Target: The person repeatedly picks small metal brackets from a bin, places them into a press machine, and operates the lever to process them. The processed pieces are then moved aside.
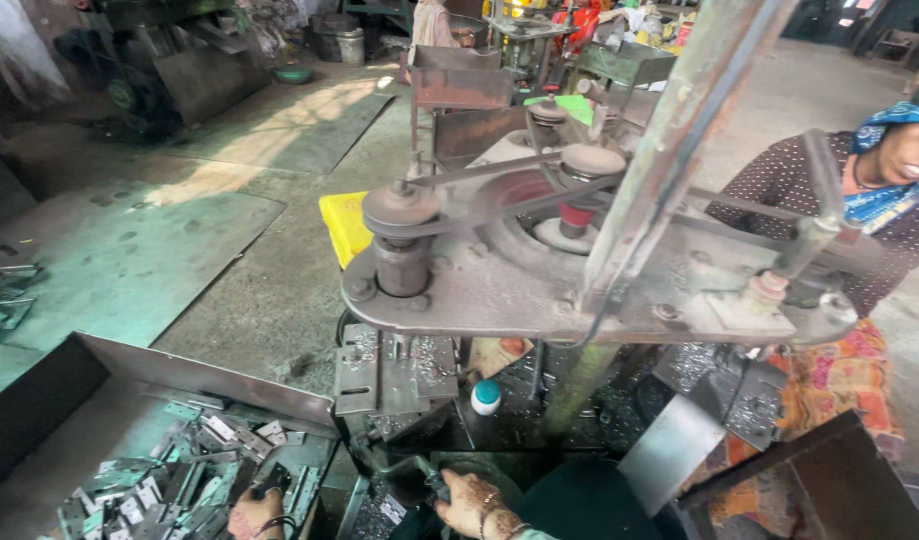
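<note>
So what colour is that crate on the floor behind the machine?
Bright yellow; the crate shows partly hidden behind the machine, in the head view.

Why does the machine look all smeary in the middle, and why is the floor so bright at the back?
In the head view, the belt around the pulley is motion-blurred; sunlight washes out the floor at the back; the bottom is dim, so the left hand by the metal pieces and the right hand look shadowy; edges bend from the wide lens.
</note>
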